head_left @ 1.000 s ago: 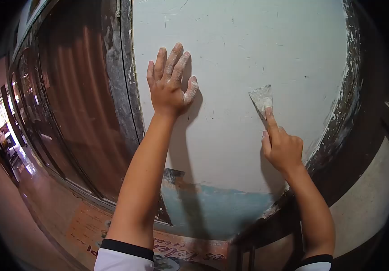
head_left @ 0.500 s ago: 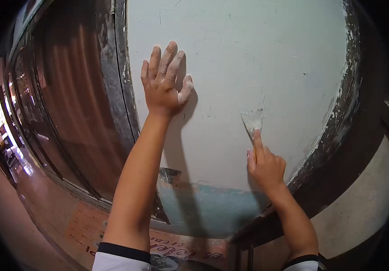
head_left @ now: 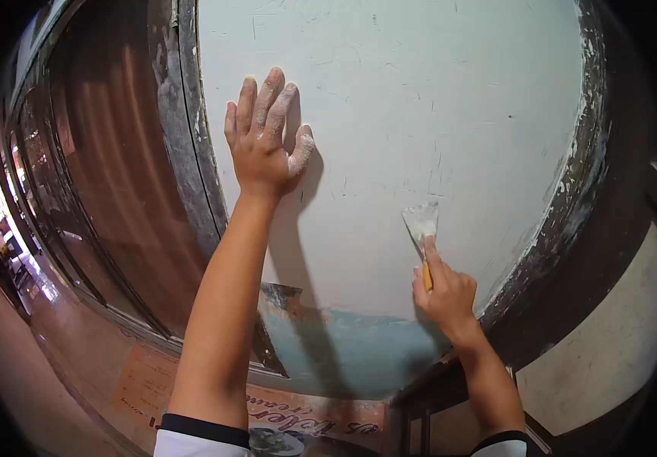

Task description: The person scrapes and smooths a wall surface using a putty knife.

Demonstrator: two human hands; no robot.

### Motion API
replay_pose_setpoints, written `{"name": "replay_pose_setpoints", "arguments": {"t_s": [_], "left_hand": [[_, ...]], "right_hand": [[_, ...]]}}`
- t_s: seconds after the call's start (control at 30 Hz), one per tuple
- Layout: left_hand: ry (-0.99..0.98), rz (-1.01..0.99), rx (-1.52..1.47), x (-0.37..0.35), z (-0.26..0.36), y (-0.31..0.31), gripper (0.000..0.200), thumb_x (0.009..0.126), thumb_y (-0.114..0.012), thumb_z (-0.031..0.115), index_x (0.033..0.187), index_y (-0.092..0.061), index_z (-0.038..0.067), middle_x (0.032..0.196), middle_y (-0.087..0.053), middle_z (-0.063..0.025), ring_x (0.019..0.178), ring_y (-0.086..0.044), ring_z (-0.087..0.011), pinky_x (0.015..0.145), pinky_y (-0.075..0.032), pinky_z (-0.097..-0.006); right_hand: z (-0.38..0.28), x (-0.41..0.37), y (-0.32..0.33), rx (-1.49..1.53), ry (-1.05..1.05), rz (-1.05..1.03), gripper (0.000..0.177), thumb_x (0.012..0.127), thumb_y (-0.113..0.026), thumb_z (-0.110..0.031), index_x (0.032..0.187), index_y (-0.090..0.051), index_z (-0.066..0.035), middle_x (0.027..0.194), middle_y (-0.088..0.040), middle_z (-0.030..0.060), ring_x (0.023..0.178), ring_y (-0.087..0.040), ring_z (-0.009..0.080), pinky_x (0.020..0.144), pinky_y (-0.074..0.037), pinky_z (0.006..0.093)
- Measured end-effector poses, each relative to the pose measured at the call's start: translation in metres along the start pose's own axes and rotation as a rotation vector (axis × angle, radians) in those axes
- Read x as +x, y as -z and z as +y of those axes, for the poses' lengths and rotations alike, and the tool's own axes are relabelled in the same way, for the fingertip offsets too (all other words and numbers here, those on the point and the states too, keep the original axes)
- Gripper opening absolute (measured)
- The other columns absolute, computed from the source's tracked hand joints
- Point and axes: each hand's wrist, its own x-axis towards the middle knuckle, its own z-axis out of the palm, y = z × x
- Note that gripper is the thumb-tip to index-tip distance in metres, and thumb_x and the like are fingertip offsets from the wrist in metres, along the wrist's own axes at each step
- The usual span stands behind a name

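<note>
Powder (head_left: 299,158) whitens the thumb and some of the fingers of the left hand (head_left: 261,152), which is open, fingers spread and pointing up, palm turned to a large, smooth, white-painted wall panel (head_left: 389,114). How much of the palm meets the surface I can't see from here.

Lower and farther right, the right hand (head_left: 448,295) is closed around the yellow handle of a flat metal scraper (head_left: 421,221) with a wedge-shaped blade, its index finger stretched along the tool to the base of the blade. The scraper lies in front of the panel's lower right part, wide edge upward, its face smeared with whitish paste. Whether that whole edge touches the panel, I can't tell.

Fine dark scratches mark the white paint around the blade. Below both hands runs a worn blue-green painted band (head_left: 366,354), with a small dark grey patch (head_left: 283,293) at its upper left corner. Chipped, dark wooden trim (head_left: 572,179) borders the panel on the right; a scuffed grey-black post (head_left: 180,126) stands along its left edge. Beyond the post hangs a reddish-brown curtain (head_left: 119,175), and an orange printed banner (head_left: 363,415) lies below the panel.
</note>
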Motion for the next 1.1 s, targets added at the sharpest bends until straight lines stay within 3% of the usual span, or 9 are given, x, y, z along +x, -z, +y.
{"name": "replay_pose_setpoints", "arguments": {"t_s": [0.1, 0.27, 0.37, 0.57, 0.73, 0.97, 1.1], "left_hand": [[0.000, 0.012, 0.008, 0.000, 0.000, -0.002, 0.060, 0.087, -0.063, 0.025, 0.146, -0.056, 0.020, 0.163, -0.046, -0.0021, 0.155, -0.031, -0.0299, 0.124, -0.018, -0.0571], [-0.014, 0.004, -0.001, 0.000, -0.003, 0.000, 0.062, 0.085, -0.064, 0.025, 0.146, -0.055, 0.019, 0.162, -0.047, -0.0027, 0.155, -0.032, -0.0316, 0.123, -0.018, -0.0581], [0.012, 0.015, -0.019, 0.000, -0.004, -0.002, 0.059, 0.083, -0.067, 0.027, 0.142, -0.060, 0.023, 0.162, -0.047, 0.0011, 0.154, -0.033, -0.0294, 0.125, -0.017, -0.0544], [0.012, 0.019, 0.006, -0.001, -0.002, -0.001, 0.060, 0.082, -0.067, 0.027, 0.141, -0.061, 0.023, 0.162, -0.047, 0.0012, 0.154, -0.033, -0.0294, 0.124, -0.020, -0.0551], [-0.018, 0.024, 0.003, 0.002, -0.003, -0.001, 0.060, 0.086, -0.063, 0.024, 0.145, -0.057, 0.017, 0.161, -0.049, -0.0043, 0.153, -0.034, -0.0329, 0.123, -0.020, -0.0571], [0.005, 0.002, 0.011, -0.001, -0.002, 0.000, 0.059, 0.086, -0.064, 0.024, 0.144, -0.057, 0.017, 0.162, -0.046, -0.0043, 0.155, -0.031, -0.0332, 0.124, -0.018, -0.0575], [0.000, -0.003, 0.019, -0.001, -0.001, 0.001, 0.058, 0.087, -0.063, 0.023, 0.145, -0.056, 0.017, 0.162, -0.046, -0.0042, 0.155, -0.031, -0.0323, 0.124, -0.018, -0.0566]], "right_hand": [[0.007, 0.002, 0.000, 0.016, 0.006, 0.013, 0.064, 0.085, -0.073, -0.025, 0.146, -0.061, -0.011, 0.054, -0.055, 0.0015, 0.039, -0.049, 0.0211, 0.042, -0.040, 0.0363], [0.000, 0.071, 0.026, 0.090, -0.069, 0.071, 0.058, 0.090, -0.070, -0.022, 0.147, -0.061, -0.016, 0.058, -0.058, 0.0029, 0.045, -0.055, 0.0234, 0.047, -0.044, 0.0378], [0.001, 0.059, 0.022, 0.085, -0.083, 0.091, 0.059, 0.089, -0.070, -0.022, 0.147, -0.060, -0.016, 0.059, -0.060, 0.0038, 0.046, -0.057, 0.0237, 0.047, -0.045, 0.0383], [0.025, -0.012, -0.005, 0.125, -0.050, 0.086, 0.063, 0.085, -0.071, -0.017, 0.145, -0.060, -0.005, 0.065, -0.067, 0.0071, 0.047, -0.060, 0.0254, 0.049, -0.049, 0.0387], [0.005, 0.051, 0.029, 0.126, -0.127, 0.026, 0.060, 0.087, -0.070, -0.017, 0.146, -0.059, -0.007, 0.066, -0.069, 0.0101, 0.048, -0.062, 0.0277, 0.049, -0.049, 0.0389], [0.013, -0.010, -0.012, 0.185, -0.148, 0.096, 0.063, 0.087, -0.072, -0.019, 0.147, -0.057, -0.006, 0.066, -0.070, 0.0108, 0.049, -0.064, 0.0280, 0.050, -0.051, 0.0391], [0.004, 0.033, 0.007, 0.170, -0.198, 0.031, 0.065, 0.089, -0.071, -0.020, 0.151, -0.054, -0.007, 0.071, -0.072, 0.0111, 0.053, -0.066, 0.0290, 0.051, -0.052, 0.0392]]}}
